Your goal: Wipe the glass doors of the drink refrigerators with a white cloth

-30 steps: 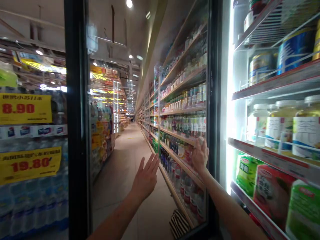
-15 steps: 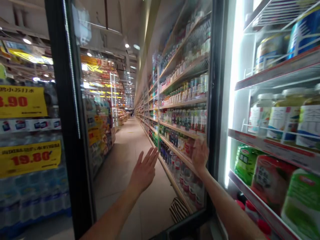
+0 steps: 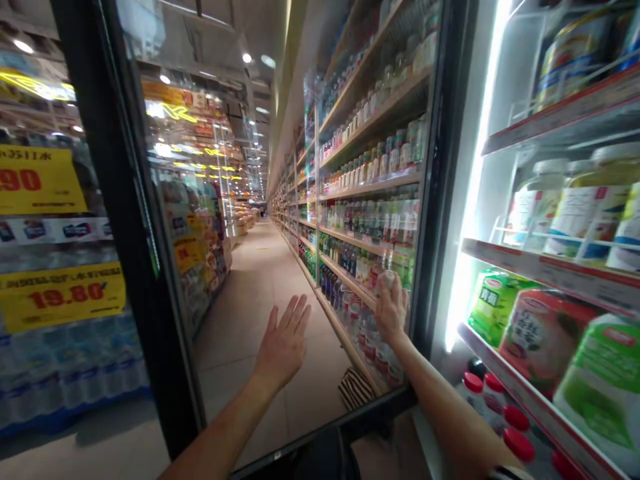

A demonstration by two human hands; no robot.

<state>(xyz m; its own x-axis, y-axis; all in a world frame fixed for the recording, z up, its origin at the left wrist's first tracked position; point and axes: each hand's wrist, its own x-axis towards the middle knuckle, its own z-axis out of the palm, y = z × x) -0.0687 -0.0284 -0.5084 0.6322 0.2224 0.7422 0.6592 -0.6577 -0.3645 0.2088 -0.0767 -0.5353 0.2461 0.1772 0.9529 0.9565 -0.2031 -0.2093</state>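
Note:
A glass door with a black frame stands swung open in front of me, the store aisle showing through or mirrored in its pane. My left hand is raised flat at the glass, its fingers stretched out and holding nothing. Close to the door's right edge, my right hand is against or just off the pane with bent fingers. Something small and pale shows at its fingertips, too blurred to name.
On the right, a lit cooler holds shelves with bottled drinks, a red fruit pack and red-capped bottles. Yellow price signs hang over packed water bottles at the left. Black-and-white striped fabric appears low in the pane.
My right hand has moved slightly left and down over the glass, its fingers now more bent. My left hand stays spread, slightly lower left in view. The view has tilted and shifted slightly.

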